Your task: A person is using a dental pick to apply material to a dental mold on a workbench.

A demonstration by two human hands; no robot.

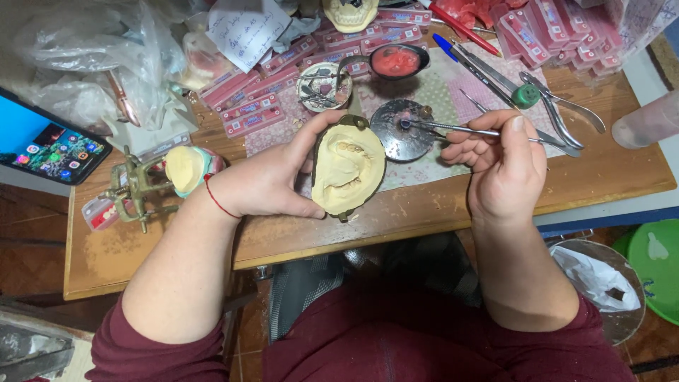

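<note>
My left hand (265, 180) grips a brass dental flask (349, 168) filled with pale yellow plaster that has teeth set along its upper part. It is held upright over the wooden table's front edge. My right hand (498, 159) holds a thin metal instrument (460, 131) pointing left, its tip resting on a small round metal dish (396, 134) just right of the flask. A red string circles my left wrist.
A brass articulator with a plaster cast (152, 180) stands at left beside a lit phone (49, 145). Pink tooth-card strips (265, 88), a black bowl of pink material (396, 61), pens, pliers (562, 106) and plastic bags crowd the back. A bin and green lid sit lower right.
</note>
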